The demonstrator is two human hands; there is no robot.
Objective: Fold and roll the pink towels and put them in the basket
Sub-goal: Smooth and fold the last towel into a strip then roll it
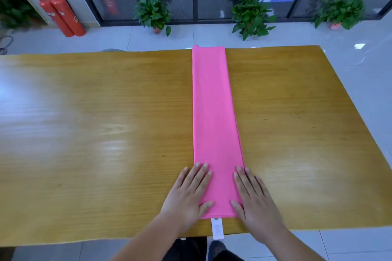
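The pink towel (214,112) lies folded into a long, narrow strip. It runs from the near edge of the desk (84,123) to the far edge, right of the desk's centre. A white label (217,228) hangs from the strip's near end over the desk edge. No basket is in view.

Likely faults from this layout:
- If the left side is rolled ahead of the right, the roll will probably skew and telescope.
- The folded layers show a slight offset along the right edge. Light pressure there could let them slide apart.
- The far end reaches the far desk edge and may slip off if the strip is pushed forward.

Left hand (188,193): flat, palm down, fingers straight and pointing far. Fingertips and thumb rest on the strip's left edge, the palm on the desk.

Right hand (254,195): mirrored on the right edge, flat, fingers straight.

Neither grip encloses anything. Both are extended and pressing.
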